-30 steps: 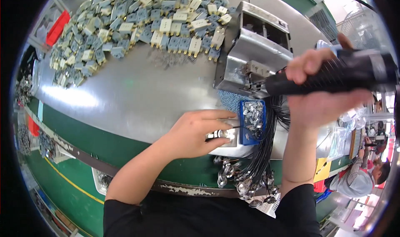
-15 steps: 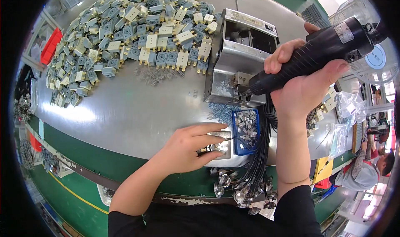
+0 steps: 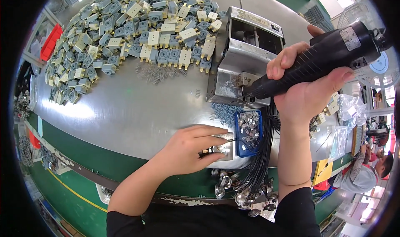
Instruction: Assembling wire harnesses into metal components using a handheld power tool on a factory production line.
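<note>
My right hand (image 3: 306, 89) is wrapped round a black electric screwdriver (image 3: 312, 62), held slanting with its tip down at the left. That tip meets the front outlet of a metal screw feeder (image 3: 243, 49); the bit itself is hard to make out. Low on the bench, my left hand (image 3: 193, 147) pinches a small round metal part with a black cable (image 3: 216, 149), partly hidden by the fingers. The part rests on a flat metal fixture block (image 3: 228, 153). Just right of that hand stands a blue tray (image 3: 246, 153) of small metal pieces.
Grey and cream switch-like housings (image 3: 125, 29) form a large heap at the far left, with loose springs (image 3: 156, 74) before it. Bluish screws (image 3: 223, 112) lie behind the tray. Black cables (image 3: 264, 153) with round metal ends hang over the bench edge. Another person (image 3: 362, 170) sits far right.
The view has shifted slightly, moving the feeder and tray a little right in the picture. Both hands keep their grips, and the screwdriver tip stays at the feeder.
</note>
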Demonstrator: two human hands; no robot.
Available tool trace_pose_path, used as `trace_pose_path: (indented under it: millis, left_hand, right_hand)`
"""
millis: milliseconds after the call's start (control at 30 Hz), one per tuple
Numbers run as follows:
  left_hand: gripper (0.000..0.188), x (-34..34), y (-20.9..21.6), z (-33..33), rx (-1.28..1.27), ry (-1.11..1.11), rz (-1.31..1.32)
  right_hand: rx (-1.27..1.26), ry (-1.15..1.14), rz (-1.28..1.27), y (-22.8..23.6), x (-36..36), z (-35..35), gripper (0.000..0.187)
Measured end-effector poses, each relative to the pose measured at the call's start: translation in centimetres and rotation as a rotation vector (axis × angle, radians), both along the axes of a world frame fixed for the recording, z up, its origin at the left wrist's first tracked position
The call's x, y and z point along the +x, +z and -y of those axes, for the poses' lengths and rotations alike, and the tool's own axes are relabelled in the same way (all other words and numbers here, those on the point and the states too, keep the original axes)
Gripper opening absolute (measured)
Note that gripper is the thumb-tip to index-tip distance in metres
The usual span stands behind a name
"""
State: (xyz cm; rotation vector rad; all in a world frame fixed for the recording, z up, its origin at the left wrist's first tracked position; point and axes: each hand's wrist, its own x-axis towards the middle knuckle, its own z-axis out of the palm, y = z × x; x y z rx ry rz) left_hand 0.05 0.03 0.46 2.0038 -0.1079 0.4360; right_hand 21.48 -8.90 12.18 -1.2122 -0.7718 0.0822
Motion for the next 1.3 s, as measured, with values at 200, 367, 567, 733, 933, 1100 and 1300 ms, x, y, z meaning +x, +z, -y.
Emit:
trace_pose_path:
  millis: [200, 367, 567, 733, 933, 1100, 1300]
  left_hand:
    - [0.033, -0.1, 0.0, 0.0, -0.001, 0.002, -0.014]
    - [0.034, -0.2, 0.1, 0.0, -0.005, -0.003, -0.014]
    - [0.043, -0.2, 0.2, -0.1, -0.044, -0.001, -0.028]
    - [0.047, -0.1, -0.1, -0.1, -0.180, 0.107, 0.026]
    - [0.028, -0.7, -0.1, -0.2, -0.235, 0.063, 0.042]
    - [0.012, -0.9, 0.2, -0.3, -0.271, 0.033, 0.010]
    - [0.012, -0.6, -0.1, 0.0, -0.303, 0.037, 0.105]
  right_hand:
    - [-0.024, 0.030, -0.051, 0.6, -0.3, 0.4, 0.113]
    - [0.048, 0.108, -0.144, 1.2, -0.6, 0.8, 0.108]
    - [0.086, 0.296, -0.212, 0.9, -2.0, 2.4, 0.110]
    - [0.063, 0.431, -0.220, 1.2, -5.7, 2.3, 0.118]
    - [-0.030, 0.383, -0.192, 0.8, -8.3, 1.9, 0.124]
    - [-0.020, 0.292, -0.175, 0.7, -9.3, 1.4, 0.124]
    - [-0.068, 0.268, -0.155, 1.1, -9.4, 2.1, 0.126]
